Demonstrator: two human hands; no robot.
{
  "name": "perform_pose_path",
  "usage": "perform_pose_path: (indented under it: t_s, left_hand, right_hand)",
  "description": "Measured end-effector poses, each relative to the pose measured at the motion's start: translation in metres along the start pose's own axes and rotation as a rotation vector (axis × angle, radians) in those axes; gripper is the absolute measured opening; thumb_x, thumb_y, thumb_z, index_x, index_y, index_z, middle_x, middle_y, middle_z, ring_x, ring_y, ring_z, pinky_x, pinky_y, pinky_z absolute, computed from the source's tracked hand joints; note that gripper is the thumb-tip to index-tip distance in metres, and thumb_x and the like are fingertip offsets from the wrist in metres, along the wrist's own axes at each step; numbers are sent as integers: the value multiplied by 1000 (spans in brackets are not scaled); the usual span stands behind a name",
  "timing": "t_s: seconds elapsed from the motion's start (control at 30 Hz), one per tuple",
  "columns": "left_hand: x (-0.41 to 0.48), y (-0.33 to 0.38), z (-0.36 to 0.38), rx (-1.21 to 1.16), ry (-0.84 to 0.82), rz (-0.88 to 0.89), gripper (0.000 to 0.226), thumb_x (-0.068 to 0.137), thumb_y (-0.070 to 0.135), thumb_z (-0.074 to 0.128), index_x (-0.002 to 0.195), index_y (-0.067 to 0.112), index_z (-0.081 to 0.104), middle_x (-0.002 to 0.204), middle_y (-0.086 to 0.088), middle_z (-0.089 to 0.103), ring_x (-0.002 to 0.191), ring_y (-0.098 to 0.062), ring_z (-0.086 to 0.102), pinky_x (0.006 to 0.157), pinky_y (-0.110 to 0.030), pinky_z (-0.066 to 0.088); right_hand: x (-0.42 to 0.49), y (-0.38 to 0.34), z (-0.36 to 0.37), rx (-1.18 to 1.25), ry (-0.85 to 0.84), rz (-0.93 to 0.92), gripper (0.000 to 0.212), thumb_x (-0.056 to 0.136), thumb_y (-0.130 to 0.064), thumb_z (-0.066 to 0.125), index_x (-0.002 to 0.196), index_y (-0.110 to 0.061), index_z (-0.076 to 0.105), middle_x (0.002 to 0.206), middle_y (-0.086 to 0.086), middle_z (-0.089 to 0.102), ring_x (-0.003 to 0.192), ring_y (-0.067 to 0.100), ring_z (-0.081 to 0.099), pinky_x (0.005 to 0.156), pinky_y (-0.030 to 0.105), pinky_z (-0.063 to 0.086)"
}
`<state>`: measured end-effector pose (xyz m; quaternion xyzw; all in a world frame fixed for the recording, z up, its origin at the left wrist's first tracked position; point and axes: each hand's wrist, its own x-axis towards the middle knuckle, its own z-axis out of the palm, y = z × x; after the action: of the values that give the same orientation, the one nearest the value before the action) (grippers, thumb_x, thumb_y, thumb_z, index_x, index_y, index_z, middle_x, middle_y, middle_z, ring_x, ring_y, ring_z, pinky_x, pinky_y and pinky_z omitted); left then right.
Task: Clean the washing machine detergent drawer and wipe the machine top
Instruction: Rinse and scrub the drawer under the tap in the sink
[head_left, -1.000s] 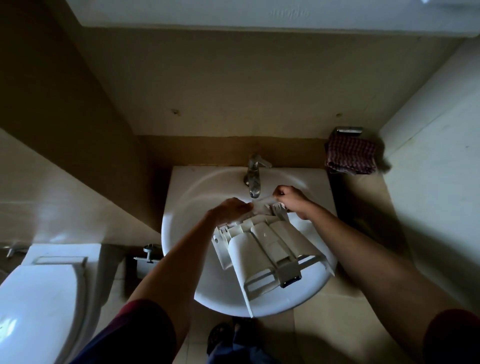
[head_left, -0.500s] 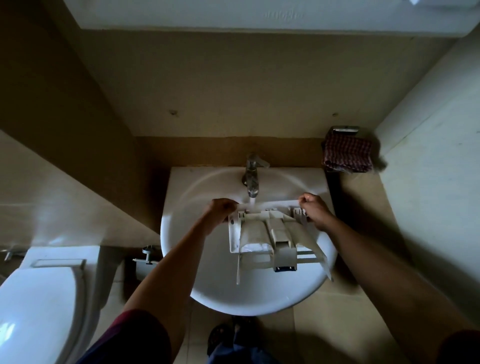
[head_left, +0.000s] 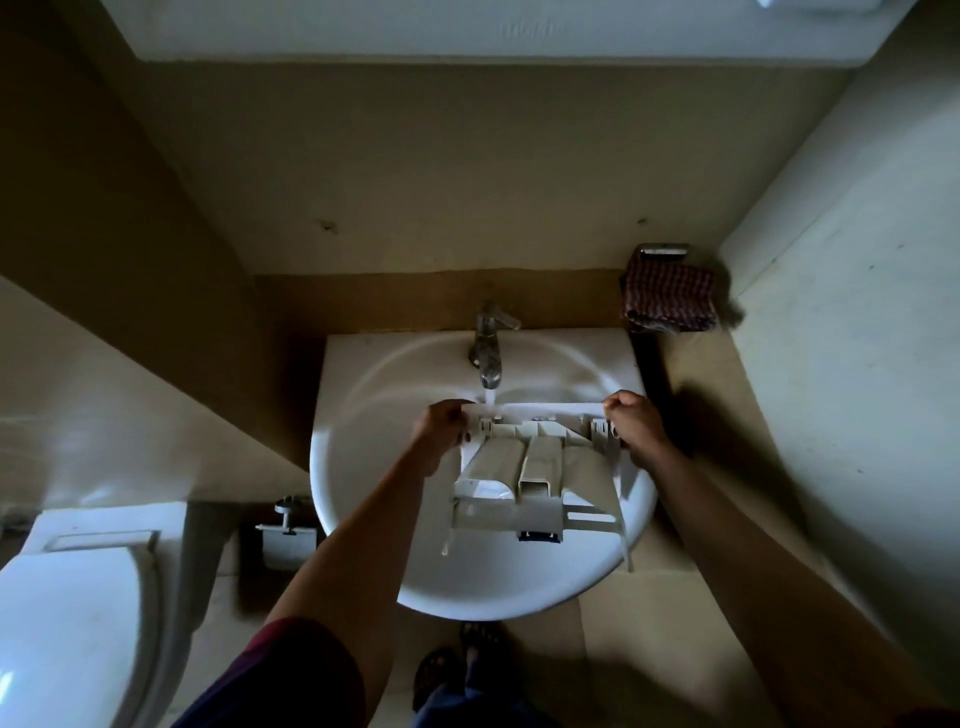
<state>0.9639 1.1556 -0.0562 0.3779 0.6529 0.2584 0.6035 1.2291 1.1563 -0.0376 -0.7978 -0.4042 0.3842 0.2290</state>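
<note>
The white plastic detergent drawer (head_left: 535, 475) hangs over the white washbasin (head_left: 363, 467), its underside up and its front panel toward the tap. My left hand (head_left: 439, 428) grips the panel's left end and my right hand (head_left: 631, 423) grips its right end. Water runs from the metal tap (head_left: 487, 348) onto the panel's left part, close to my left hand. The washing machine is out of view.
A dark checked cloth (head_left: 670, 296) hangs on a holder on the wall right of the basin. A white toilet (head_left: 67, 613) stands at the lower left, with a small wall fitting (head_left: 285, 535) between it and the basin. My feet show below the basin.
The drawer has turned from a slant to square across the basin, and it now sits a little further under the running tap. My right hand slid out to the panel's right end.
</note>
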Motion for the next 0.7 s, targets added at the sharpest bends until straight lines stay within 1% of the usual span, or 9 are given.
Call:
perform_pose_path:
  t_s: [0.13,0.2,0.33,0.4,0.47,0.5,0.57,0.63,0.7]
  left_hand:
    - [-3,6,1,-5,-15,16,32,93,-11,42,121,-6,57,93,-21,58,68,-19,50,67,-29,42]
    - [-5,8,3,-11,-22,7,33,93,-12,42,122,-7,56,92,-21,58,67,-19,50,65,-28,41]
    - [-6,9,6,-1,-32,4,32,92,-12,45,122,-7,56,73,-12,55,59,-14,47,60,-24,37]
    - [-7,8,5,18,-23,-13,29,93,-8,47,120,-5,58,70,-10,53,59,-14,45,59,-23,36]
    - [-6,5,2,16,-15,-33,25,94,-4,48,116,-5,60,71,-10,53,65,-17,48,61,-24,38]
    - [-7,4,-1,2,-12,-46,22,95,-3,48,112,-4,61,75,-11,55,71,-20,51,65,-25,42]
    - [-7,-2,-9,-25,7,-69,17,96,1,49,107,-2,62,90,-17,58,87,-25,54,79,-35,49]
    - [-7,-8,-20,-33,56,-87,21,96,6,53,114,-1,61,99,-19,60,92,-27,57,90,-43,50]
    - [-9,-12,-33,-63,100,-93,24,94,8,56,117,2,60,101,-18,61,89,-26,60,84,-41,53]
  right_hand:
    - [-7,6,-1,35,10,24,18,90,-13,46,81,-16,61,64,2,50,59,18,45,50,20,28]
    - [-8,9,-3,46,23,27,19,90,-12,46,80,-15,61,61,3,48,54,15,42,48,20,26]
    - [-9,15,-4,82,43,37,19,90,-11,46,76,-14,58,64,8,49,54,17,41,50,22,27]
    - [-10,16,-3,97,46,49,19,89,-12,47,74,-14,58,64,8,50,56,18,43,50,22,29]
    - [-10,14,1,106,36,58,19,89,-13,47,73,-14,58,63,6,50,57,18,45,51,22,30]
    - [-10,12,3,110,28,60,20,89,-13,48,71,-14,57,63,6,50,57,18,45,51,22,31]
    - [-11,6,10,115,11,52,21,88,-13,49,69,-14,57,64,6,52,56,18,46,50,21,31]
    - [-11,-3,19,116,-7,33,18,88,-14,51,72,-16,59,65,5,54,56,17,48,49,21,32]
    - [-11,-14,30,117,-31,19,17,89,-16,52,74,-15,60,66,4,54,58,16,48,50,22,33]
